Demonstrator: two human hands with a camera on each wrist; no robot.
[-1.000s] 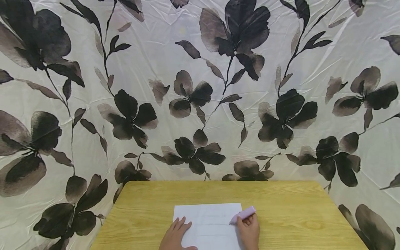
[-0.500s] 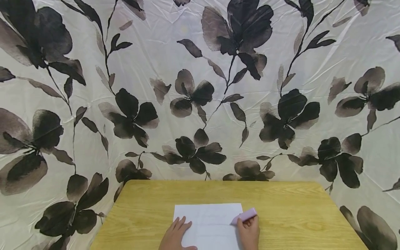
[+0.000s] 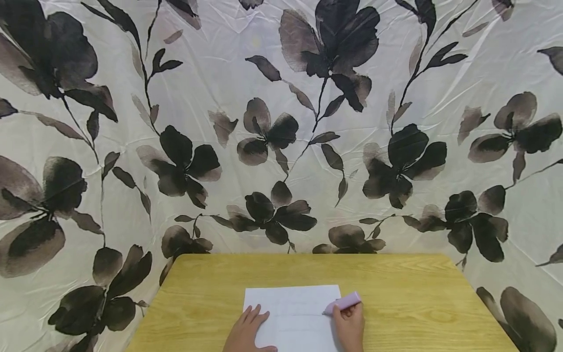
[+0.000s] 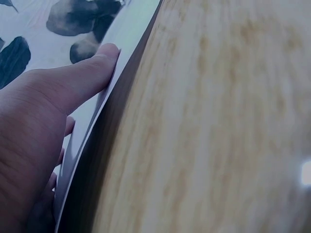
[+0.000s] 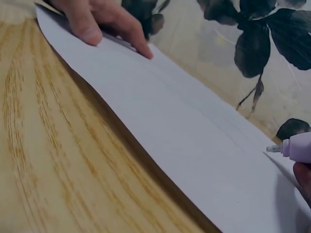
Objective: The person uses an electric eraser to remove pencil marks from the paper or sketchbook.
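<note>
A white sheet of paper (image 3: 294, 330) lies on the wooden table, with faint horizontal lines across it. On its left side rests my left hand (image 3: 247, 330), fingers spread and thumb pointing inward. The left wrist view shows that thumb (image 4: 92, 73) over the paper's near edge, which lifts slightly from the wood. My right hand (image 3: 349, 325) pinches a thick lavender pen (image 3: 345, 302) at the sheet's right side. In the right wrist view the pen's narrow grey tip (image 5: 273, 149) is right at the paper, near the right end of a faint line.
The yellow wood-grain table (image 3: 409, 303) extends around the sheet on both sides and behind it. A pale cloth with dark flower prints (image 3: 272, 132) hangs behind the table and along both sides.
</note>
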